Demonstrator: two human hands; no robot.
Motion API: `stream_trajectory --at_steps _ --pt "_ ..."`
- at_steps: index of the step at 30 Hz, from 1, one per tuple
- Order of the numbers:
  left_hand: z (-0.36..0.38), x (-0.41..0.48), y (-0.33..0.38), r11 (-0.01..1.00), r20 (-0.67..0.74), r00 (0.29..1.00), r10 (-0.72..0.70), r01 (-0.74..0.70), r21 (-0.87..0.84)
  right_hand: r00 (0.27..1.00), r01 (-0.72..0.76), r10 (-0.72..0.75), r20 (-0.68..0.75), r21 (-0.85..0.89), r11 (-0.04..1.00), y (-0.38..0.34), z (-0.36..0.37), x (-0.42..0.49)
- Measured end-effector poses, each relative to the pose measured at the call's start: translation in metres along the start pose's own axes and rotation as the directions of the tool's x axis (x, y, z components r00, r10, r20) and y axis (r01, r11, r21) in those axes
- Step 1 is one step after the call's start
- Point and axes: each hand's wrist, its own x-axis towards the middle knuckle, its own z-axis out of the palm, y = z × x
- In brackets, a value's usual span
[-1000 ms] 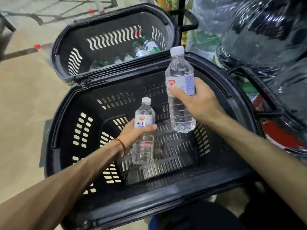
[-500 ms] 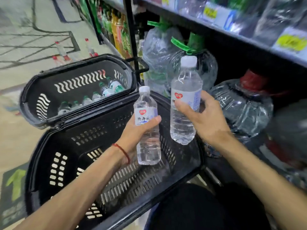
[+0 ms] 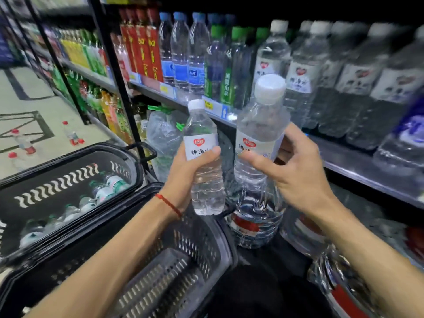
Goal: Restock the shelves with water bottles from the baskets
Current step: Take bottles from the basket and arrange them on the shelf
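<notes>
My left hand (image 3: 187, 177) grips a small water bottle (image 3: 203, 152) with a white cap and a red heart label, held upright. My right hand (image 3: 291, 168) holds a larger bottle (image 3: 261, 125) of the same brand, thumb across its label. Both bottles hang in front of the middle shelf (image 3: 344, 161), where matching white-capped bottles (image 3: 305, 74) stand in rows. Below my arms sits the near black basket (image 3: 206, 246); what lies in it is hidden by my arms. A second black basket (image 3: 68, 180) to the left holds several green-capped bottles.
Blue-labelled and green-labelled bottles (image 3: 195, 60) fill the shelf's left part, beside red cartons (image 3: 142, 49). Big water jugs (image 3: 254, 216) stand on the floor under the shelf. A black upright post (image 3: 119, 83) divides the shelving. A few bottles (image 3: 73, 136) lie on the tiled floor.
Both hands have lifted their bottles up from the near basket toward the middle shelf, and my view has swung up and right, so the stocked shelf now fills the frame.
</notes>
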Motion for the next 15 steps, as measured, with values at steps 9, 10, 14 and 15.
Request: stream_trajectory --at_steps 9,10,14,15 --pt "0.058 0.024 0.058 0.982 0.088 0.978 0.188 -0.187 -0.013 0.966 0.209 -0.230 -0.120 -0.164 0.964 -0.040 -0.057 0.036" --pt "0.062 0.027 0.060 0.981 0.099 0.976 0.193 -0.192 -0.020 0.962 0.219 -0.244 -0.125 -0.191 0.957 -0.039 -0.063 0.039" --pt "0.075 0.034 0.059 0.981 0.146 0.970 0.196 -0.193 -0.034 0.945 0.184 -0.236 -0.228 -0.229 0.956 -0.028 -0.081 0.045" --pt "0.078 0.035 0.058 0.981 0.156 0.969 0.194 -0.191 -0.037 0.938 0.176 -0.231 -0.259 -0.219 0.960 -0.025 -0.084 0.047"
